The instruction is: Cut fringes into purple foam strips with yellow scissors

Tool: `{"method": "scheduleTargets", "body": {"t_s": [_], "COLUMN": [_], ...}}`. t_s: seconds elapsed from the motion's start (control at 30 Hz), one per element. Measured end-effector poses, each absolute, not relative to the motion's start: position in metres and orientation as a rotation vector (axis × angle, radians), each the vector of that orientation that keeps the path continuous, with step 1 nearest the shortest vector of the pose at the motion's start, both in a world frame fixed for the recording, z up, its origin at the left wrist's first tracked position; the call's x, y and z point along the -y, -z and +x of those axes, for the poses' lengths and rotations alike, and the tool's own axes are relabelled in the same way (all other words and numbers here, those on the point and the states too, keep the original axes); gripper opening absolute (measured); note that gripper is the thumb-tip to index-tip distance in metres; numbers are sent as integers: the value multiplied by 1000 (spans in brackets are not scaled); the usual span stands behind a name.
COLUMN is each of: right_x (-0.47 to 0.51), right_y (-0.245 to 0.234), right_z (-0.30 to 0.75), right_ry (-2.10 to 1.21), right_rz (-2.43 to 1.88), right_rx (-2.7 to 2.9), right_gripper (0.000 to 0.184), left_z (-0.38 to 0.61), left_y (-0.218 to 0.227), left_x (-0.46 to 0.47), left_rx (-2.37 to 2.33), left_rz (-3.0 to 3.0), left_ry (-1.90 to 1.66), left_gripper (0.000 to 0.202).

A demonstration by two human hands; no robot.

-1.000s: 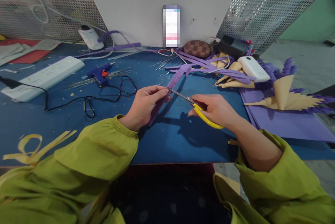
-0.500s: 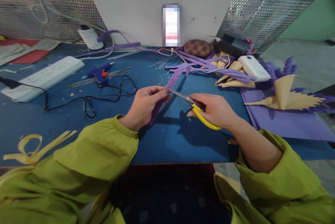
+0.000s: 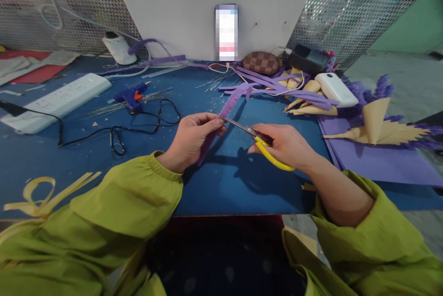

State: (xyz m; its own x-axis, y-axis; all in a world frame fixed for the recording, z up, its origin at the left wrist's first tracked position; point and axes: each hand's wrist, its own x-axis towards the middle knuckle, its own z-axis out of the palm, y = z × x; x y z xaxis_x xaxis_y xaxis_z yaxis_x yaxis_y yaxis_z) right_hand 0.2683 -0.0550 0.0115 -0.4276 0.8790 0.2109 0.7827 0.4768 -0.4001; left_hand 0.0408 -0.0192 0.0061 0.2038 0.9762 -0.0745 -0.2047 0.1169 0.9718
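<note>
By left hand (image 3: 193, 140), scissors (image 3: 263, 147), tips unclear.

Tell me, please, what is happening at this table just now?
A person's left hand pinches a purple strip, with its upper end bent over. The right hand holds yellow-handled scissors, the blades reaching the strip close to where the left hand pinches it. Whether they are cutting is hard to tell. On the blue table, a glue gun lies to the left and loose purple strips lie ahead, to the right.

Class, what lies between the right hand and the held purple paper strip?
The head view shows metal blades of yellow-handled scissors between right hand and strip.
</note>
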Motion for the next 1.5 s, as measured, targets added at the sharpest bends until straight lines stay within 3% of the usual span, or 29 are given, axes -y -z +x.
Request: {"method": "scheduleTargets", "body": {"t_s": [0.67, 1.0, 1.5], "right_x": [54, 54, 53], "right_y": [-11, -14, -12], "right_z": [269, 270, 269], "right_ry": [-311, -635, -386], "right_rz": [-1388, -1377, -1415], "right_rx": [2352, 2277, 2318], "right_gripper": [32, 36, 36], "left_z": [40, 39, 40], "left_y": [-7, -11, -8], "left_x": [19, 18, 18], "left_rx": [-977, -958, -945], "left_rz": [1051, 937, 1022], "left_ry": [-1107, -1045, -1071], "left_gripper": [17, 17, 15]}}
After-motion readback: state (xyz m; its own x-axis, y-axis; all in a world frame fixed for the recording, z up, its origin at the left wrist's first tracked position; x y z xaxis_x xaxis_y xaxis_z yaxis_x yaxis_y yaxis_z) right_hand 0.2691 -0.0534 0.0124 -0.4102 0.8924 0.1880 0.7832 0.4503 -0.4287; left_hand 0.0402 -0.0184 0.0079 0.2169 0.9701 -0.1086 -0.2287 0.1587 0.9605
